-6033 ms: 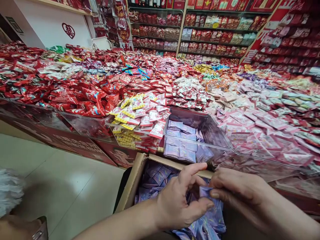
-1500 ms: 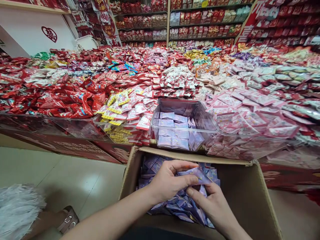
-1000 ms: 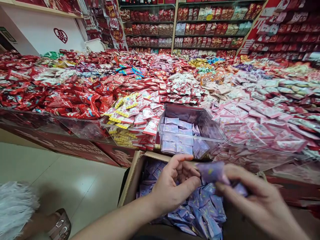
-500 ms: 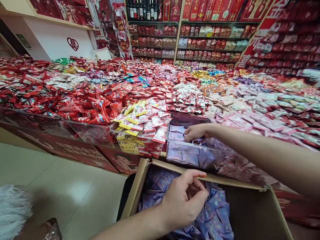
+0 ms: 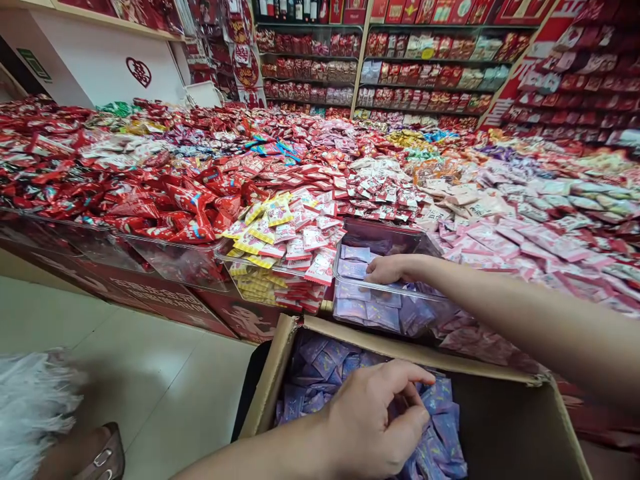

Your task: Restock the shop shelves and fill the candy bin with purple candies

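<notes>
My left hand (image 5: 377, 420) hovers over a cardboard box (image 5: 520, 407) of small purple wrapped packets (image 5: 437, 427). Its fingers are loosely curled, with a gap between thumb and forefinger and nothing held. My right hand (image 5: 387, 268) reaches into a clear plastic bin (image 5: 395, 289), down at the purple packets (image 5: 356, 253) lying there. Its fingertips are hidden, so I cannot see whether they grip a packet. Through the bin's front wall more of the same packets show, stacked flat.
Left of the bin, another clear bin is heaped with yellow and pink-white packets (image 5: 300, 243). Red packets (image 5: 185, 207) lie beyond it, pink ones (image 5: 520, 247) to the right. Shelves (image 5: 430, 63) stand behind. A person's sandalled foot (image 5: 103, 453) is on the floor at lower left.
My left hand has shifted slightly right and down over the box. My right hand has stayed in the bin and sits a little lower among the packets. The view has tilted slightly.
</notes>
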Action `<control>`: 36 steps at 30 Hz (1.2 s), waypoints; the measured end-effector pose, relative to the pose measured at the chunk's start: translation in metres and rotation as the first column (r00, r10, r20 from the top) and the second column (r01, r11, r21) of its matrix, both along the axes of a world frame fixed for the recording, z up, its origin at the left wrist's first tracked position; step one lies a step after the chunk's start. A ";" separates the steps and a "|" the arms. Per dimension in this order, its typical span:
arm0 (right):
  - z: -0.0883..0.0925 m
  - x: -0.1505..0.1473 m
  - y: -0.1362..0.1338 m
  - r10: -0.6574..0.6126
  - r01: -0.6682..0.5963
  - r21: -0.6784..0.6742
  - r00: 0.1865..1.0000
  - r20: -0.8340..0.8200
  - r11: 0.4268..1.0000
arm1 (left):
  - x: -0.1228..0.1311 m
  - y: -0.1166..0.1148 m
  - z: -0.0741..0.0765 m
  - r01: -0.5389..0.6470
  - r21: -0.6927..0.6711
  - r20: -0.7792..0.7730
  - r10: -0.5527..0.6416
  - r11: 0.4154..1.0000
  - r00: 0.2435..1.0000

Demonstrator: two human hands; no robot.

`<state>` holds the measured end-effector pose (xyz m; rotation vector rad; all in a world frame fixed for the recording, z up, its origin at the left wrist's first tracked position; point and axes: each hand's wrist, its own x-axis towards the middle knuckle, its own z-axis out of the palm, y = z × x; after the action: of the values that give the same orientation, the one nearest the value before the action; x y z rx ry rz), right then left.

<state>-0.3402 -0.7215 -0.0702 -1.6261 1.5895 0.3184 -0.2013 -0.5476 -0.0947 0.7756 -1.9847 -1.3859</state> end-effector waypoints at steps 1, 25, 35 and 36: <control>0.000 0.000 0.001 0.001 -0.001 -0.004 1.000 -0.018 1.000 | 0.000 0.000 0.000 0.000 -0.027 0.007 0.000 1.000 1.000; 0.034 0.011 0.139 0.067 0.437 -0.557 0.742 0.667 0.707 | -0.004 -0.010 0.007 -0.038 0.532 -0.405 0.294 0.846 0.866; 0.008 -0.011 0.152 -0.190 0.687 -0.239 0.487 0.852 0.686 | -0.008 -0.007 0.005 -0.122 0.501 -0.207 0.256 0.856 0.944; 0.007 -0.013 0.155 -0.202 0.696 -0.186 0.436 0.877 0.694 | -0.008 -0.007 0.006 -0.124 0.510 -0.222 0.269 0.851 0.937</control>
<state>-0.3532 -0.5665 -0.0631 -1.2500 1.3136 -1.1684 -0.2097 -0.5550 -0.0891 0.9083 -1.2975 -1.7845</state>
